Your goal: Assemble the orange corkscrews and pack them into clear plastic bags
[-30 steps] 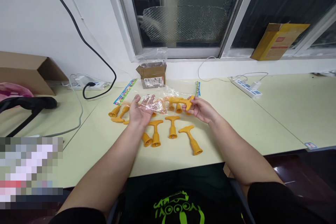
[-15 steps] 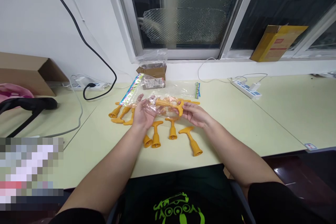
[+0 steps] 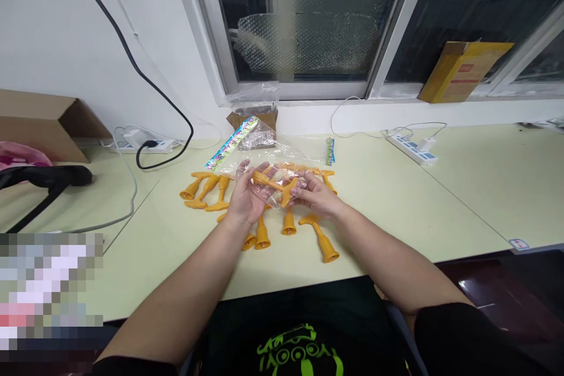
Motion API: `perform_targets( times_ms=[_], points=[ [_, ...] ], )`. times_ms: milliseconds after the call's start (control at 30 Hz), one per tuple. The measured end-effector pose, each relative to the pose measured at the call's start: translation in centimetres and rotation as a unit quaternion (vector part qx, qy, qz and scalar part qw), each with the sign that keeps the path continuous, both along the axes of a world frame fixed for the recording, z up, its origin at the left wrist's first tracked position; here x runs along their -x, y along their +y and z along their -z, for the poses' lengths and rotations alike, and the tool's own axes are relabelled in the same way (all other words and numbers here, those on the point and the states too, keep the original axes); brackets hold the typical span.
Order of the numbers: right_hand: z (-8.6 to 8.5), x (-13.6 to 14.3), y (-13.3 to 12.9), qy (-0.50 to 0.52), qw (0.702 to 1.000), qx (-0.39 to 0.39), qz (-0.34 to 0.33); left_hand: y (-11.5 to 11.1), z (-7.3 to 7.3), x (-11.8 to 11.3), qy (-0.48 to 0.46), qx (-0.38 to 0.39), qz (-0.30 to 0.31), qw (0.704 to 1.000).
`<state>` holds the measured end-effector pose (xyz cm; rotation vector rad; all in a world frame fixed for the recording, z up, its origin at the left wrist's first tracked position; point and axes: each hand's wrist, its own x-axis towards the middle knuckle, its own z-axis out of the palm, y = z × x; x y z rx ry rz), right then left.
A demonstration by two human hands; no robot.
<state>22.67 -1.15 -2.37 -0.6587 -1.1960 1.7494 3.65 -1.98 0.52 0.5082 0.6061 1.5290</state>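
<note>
A yellow plastic piece with a T-shaped handle and a flared end (image 3: 287,192) lies between my hands, above the table. My right hand (image 3: 321,195) closes its fingers and thumb at the T-handle. My left hand (image 3: 247,197) is curled round a clear plastic bag (image 3: 264,155) with a colourful printed strip, near the flared end of the piece. The film lies against the piece; I cannot tell whether it is fully inside. Several like pieces, such as one to the right (image 3: 325,241), lie on the table below and left of my hands.
A small open cardboard box (image 3: 263,138) stands behind the bag, by the wall. Another clear packet with a printed end (image 3: 330,151) lies to its right. Power strips sit on the left and on the right (image 3: 412,148). A black headband-like object (image 3: 48,179) is at far left.
My right hand and the yellow piece have moved left and slightly down, toward my left hand. The bag's printed strip has shifted right and up.
</note>
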Motion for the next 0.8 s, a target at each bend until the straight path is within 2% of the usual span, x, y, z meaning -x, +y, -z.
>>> perform_targets(
  times_ms=[133,267,333,433,533,633,700,800],
  points=[
    [0.0,0.2,0.1,-0.026,0.999,-0.03,0.012,-0.3,-0.1,-0.5,0.003,0.013,0.003,1.0],
    [0.2,0.7,0.0,-0.038,0.998,-0.039,0.015,-0.6,0.5,-1.4,0.015,0.009,0.026,1.0],
    [0.0,0.9,-0.3,-0.01,0.999,-0.041,-0.007,-0.6,0.7,-1.6,0.033,0.009,0.025,0.999],
    [-0.7,0.7,-0.8,0.012,0.995,-0.045,-0.086,-0.6,0.6,-1.5,0.062,0.024,0.022,0.998],
    [-1.6,-0.7,-0.8,-0.015,0.99,-0.06,-0.128,-0.2,0.2,-0.8,0.052,0.044,0.019,0.997],
    [-2.3,-3.7,0.0,-0.121,0.983,-0.091,-0.104,0.5,0.1,0.1,0.03,0.058,-0.006,0.998],
    [-2.5,-5.8,0.7,-0.262,0.948,-0.123,-0.134,0.9,0.3,0.6,0.022,0.062,-0.012,0.998],
    [-2.4,-7.8,1.3,-0.475,0.849,-0.164,-0.163,1.4,0.6,1.2,0.019,0.075,-0.018,0.997]
  ],
)
